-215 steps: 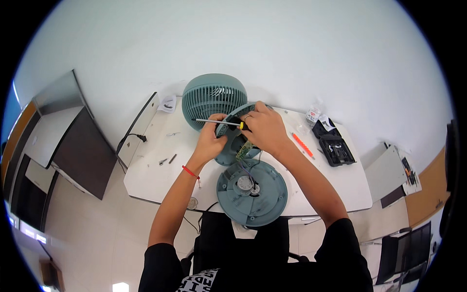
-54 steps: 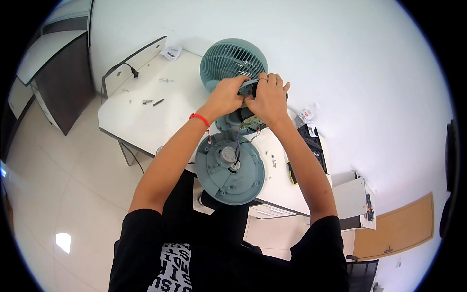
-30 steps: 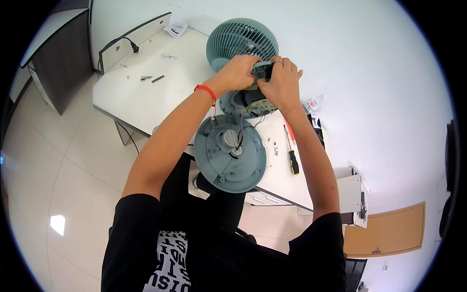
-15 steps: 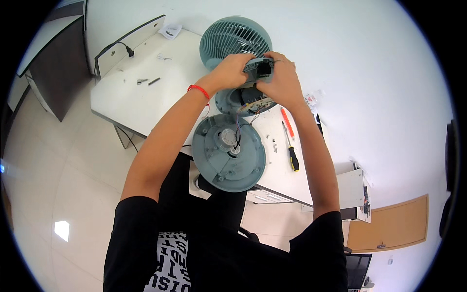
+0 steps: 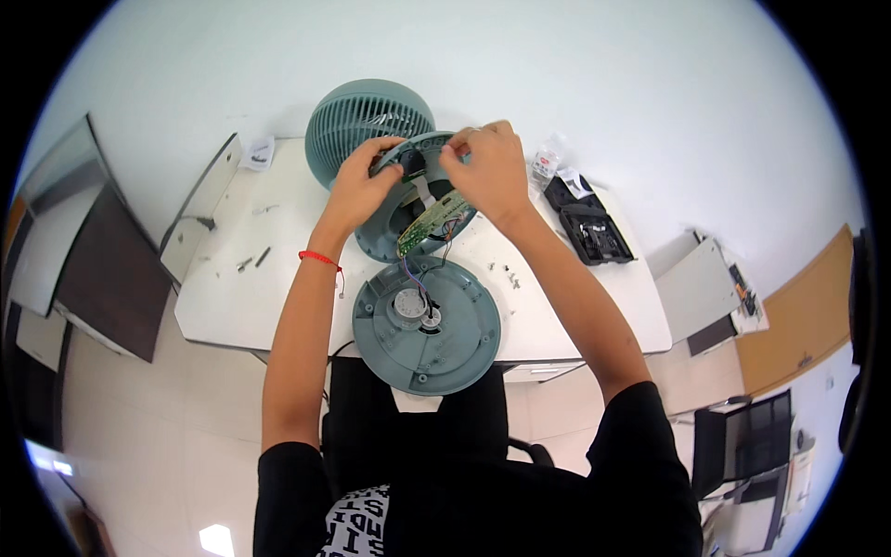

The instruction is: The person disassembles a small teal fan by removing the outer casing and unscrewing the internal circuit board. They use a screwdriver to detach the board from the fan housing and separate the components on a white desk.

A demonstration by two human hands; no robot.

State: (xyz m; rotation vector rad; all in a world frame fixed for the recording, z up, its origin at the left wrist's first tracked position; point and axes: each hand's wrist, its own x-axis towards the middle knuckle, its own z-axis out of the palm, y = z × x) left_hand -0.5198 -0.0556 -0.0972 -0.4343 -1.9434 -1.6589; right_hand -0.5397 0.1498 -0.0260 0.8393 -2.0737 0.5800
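Note:
A pale green fan (image 5: 369,125) has its base taken apart. My left hand (image 5: 362,190) grips the rim of the round base housing (image 5: 379,232), thumb near a dark opening. On the opposite side, my right hand (image 5: 490,172) has its fingertips pinched together at the housing's edge. Between and below the hands, a green circuit board (image 5: 432,223) hangs tilted, joined by a flat pale ribbon cable (image 5: 423,191). Thin coloured wires (image 5: 414,275) run from it down to the round bottom cover (image 5: 464,339), which lies inside up, with a round silver motor (image 5: 408,303), overhanging the table's front edge.
Several small screws (image 5: 511,277) lie right of the cover. An open black tool case (image 5: 594,232) and a clear plastic bag (image 5: 548,160) are at the right. Small metal parts (image 5: 252,260) and a paper sheet (image 5: 258,154) lie on the left of the white table (image 5: 223,302).
The view has shifted, bringing the tool case into sight. The housing now tilts so the board's green face shows. Two screwdrivers seen before no longer show. My hands have moved slightly apart.

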